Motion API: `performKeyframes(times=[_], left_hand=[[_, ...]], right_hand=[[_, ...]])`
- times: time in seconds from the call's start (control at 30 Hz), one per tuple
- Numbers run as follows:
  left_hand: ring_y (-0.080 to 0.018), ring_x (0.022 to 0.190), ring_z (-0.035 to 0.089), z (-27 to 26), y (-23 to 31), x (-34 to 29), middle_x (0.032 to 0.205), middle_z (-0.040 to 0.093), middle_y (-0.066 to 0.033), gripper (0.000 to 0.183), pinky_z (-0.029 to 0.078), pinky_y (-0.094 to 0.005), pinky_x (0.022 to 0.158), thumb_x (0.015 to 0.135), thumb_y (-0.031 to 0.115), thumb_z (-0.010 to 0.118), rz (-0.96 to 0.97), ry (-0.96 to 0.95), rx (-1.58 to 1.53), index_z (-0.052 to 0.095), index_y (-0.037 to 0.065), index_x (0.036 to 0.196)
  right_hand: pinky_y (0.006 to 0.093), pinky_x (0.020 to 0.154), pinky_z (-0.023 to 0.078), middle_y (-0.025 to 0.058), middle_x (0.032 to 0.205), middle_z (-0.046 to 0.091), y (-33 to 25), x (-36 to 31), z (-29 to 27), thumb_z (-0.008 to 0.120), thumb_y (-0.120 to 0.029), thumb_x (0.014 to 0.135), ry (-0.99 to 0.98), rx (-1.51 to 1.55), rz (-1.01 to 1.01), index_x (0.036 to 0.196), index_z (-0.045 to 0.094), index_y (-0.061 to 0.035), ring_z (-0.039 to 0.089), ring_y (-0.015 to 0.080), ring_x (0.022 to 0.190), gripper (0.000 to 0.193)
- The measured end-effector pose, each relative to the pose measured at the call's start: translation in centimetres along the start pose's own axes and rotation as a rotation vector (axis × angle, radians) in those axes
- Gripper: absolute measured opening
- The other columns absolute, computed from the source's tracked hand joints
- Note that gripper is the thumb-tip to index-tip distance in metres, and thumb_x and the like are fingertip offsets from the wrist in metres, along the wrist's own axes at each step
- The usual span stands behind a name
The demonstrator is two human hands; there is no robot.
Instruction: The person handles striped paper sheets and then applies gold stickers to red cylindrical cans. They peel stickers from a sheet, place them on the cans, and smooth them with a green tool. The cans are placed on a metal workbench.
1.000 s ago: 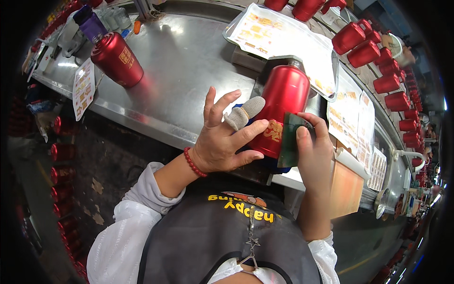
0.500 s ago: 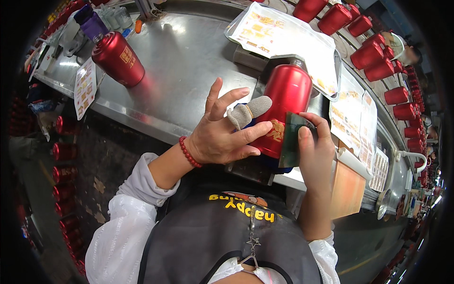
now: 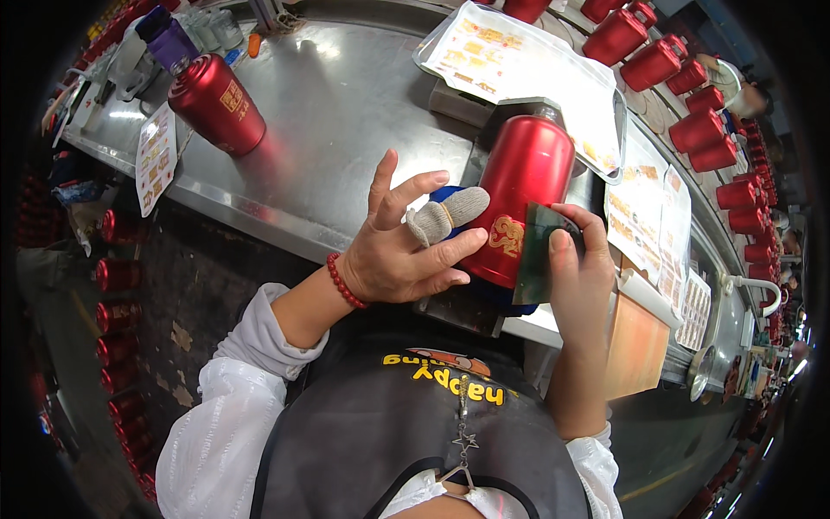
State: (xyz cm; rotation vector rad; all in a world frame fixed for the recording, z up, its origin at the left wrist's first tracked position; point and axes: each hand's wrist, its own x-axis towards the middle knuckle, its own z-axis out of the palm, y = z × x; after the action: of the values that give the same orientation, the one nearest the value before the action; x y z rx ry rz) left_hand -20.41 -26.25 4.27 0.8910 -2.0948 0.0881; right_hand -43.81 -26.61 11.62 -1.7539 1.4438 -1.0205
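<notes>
A glossy red bottle (image 3: 529, 169) lies on its side in front of me, in a holder with blue padding (image 3: 510, 299); its neck points away. A gold decal (image 3: 506, 235) sits near its base. My left hand (image 3: 402, 238) is at the bottle's left side, fingers spread, with the index fingertip at the decal's left edge. A grey cloth finger cover (image 3: 448, 214) wraps one of its fingers. Between thumb and fingers, my right hand (image 3: 577, 259) pinches a translucent dark green scraper (image 3: 536, 259), its edge against the bottle just right of the decal.
A second red bottle (image 3: 218, 105) stands on the steel table (image 3: 346, 112) at left, near a decal sheet (image 3: 156, 160). A white tray (image 3: 619, 130) carries another decal sheet (image 3: 519, 65). Several red bottles (image 3: 650, 65) stand along a conveyor (image 3: 670, 117) at right.
The lying bottle has turned slightly, showing more of the decal. My left hand has shifted slightly left, my right hand and the scraper slightly right. Bottles on the conveyor have moved along.
</notes>
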Motion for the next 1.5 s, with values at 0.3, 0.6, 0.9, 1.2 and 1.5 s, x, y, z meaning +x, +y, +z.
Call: performKeyframes(times=[0.3,0.6,0.9,1.2,1.5], left_hand=[[-0.0311,0.137,0.038,0.4,0.3,-0.8,0.130,0.059,-0.0144,0.033,0.007,-0.0613,0.121,0.094,0.045,0.062,0.010,0.043,-0.026,0.073,0.021,0.114],[-0.0314,0.137,0.037,0.9,1.5,-1.0,0.127,0.065,-0.0109,0.040,0.007,-0.0601,0.121,0.096,0.047,0.058,-0.046,0.026,0.007,0.072,0.018,0.119],[-0.0391,0.140,0.039,1.6,4.8,-0.1,0.133,0.061,-0.0136,0.047,0.006,-0.0642,0.119,0.094,0.035,0.062,-0.146,-0.063,-0.006,0.062,0.010,0.135],[-0.0408,0.136,0.044,1.7,5.3,2.5,0.142,0.054,-0.0181,0.089,0.020,-0.0683,0.112,0.074,0.023,0.081,-0.252,-0.080,-0.093,0.040,0.003,0.150],[-0.0424,0.147,0.026,1.9,2.0,0.5,0.145,0.051,-0.0199,0.090,0.009,-0.0617,0.119,0.095,0.059,0.053,-0.217,-0.174,-0.232,0.022,0.001,0.157]], right_hand=[[0.0228,0.060,0.043,0.0010,0.072,0.058,0.2,-0.2,-0.1,0.056,-0.011,0.099,0.005,0.008,-0.014,0.119,0.058,-0.0002,0.050,0.0066,0.066,0.023],[0.0225,0.061,0.043,0.0005,0.073,0.058,0.4,-0.4,-0.2,0.056,-0.011,0.099,0.010,0.020,-0.018,0.120,0.058,-0.0002,0.050,0.0066,0.067,0.024],[0.0214,0.061,0.042,-0.0004,0.074,0.057,0.5,-0.6,-0.1,0.056,-0.011,0.099,-0.001,0.066,0.036,0.120,0.058,-0.0006,0.049,0.0053,0.068,0.024],[0.0252,0.065,0.048,0.0030,0.075,0.063,1.6,-0.5,-0.5,0.062,-0.016,0.097,0.045,0.099,-0.021,0.117,0.058,-0.0012,0.057,0.0097,0.069,0.025],[0.0263,0.065,0.051,0.0064,0.081,0.068,4.5,-1.2,-1.7,0.066,-0.018,0.096,0.066,0.280,0.011,0.107,0.057,0.0007,0.061,0.0102,0.071,0.024]])
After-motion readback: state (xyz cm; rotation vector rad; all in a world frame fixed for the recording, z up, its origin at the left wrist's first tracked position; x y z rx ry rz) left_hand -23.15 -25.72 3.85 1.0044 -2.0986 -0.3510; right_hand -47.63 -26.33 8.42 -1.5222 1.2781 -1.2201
